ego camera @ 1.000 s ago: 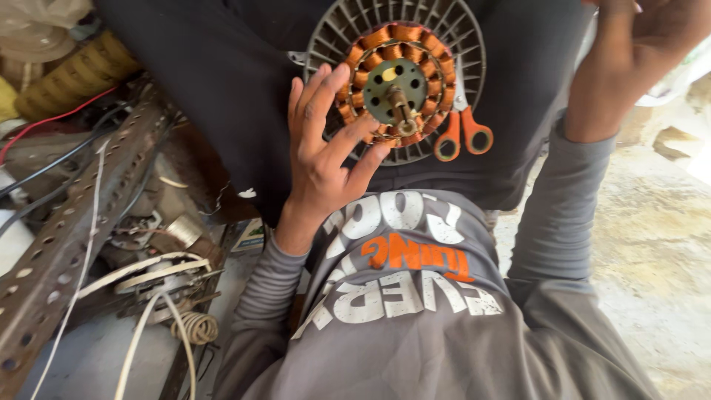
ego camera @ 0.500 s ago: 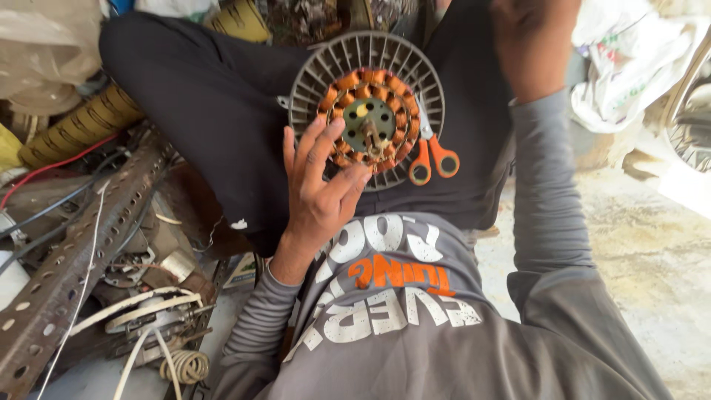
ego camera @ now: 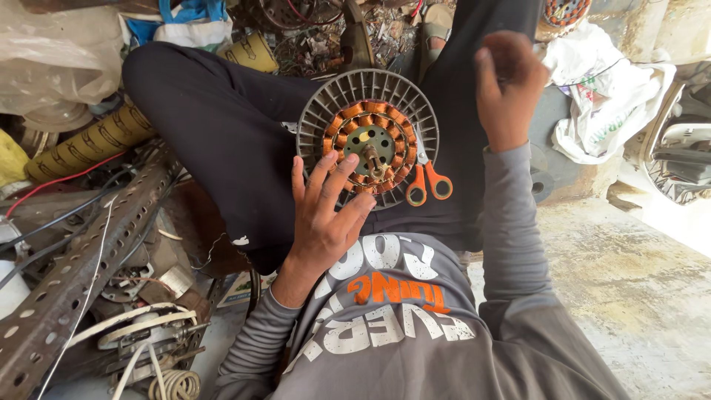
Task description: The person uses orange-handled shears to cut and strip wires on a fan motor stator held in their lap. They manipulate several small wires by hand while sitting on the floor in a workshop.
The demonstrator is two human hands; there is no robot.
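Since the earlier frame, both hands have dropped lower in view. Left hand, fingers spread wide, rests on the round grey finned motor stator with orange copper windings in the lap; orange-handled scissors lie beside it. Right hand hovers loosely curled, empty.

We see a motor with shiny copper wire and a grey plastic ribbed rim. The scissors have smooth orange plastic handles. Our trousers are soft, matt black cloth. The metal bar looks rusty and rough.
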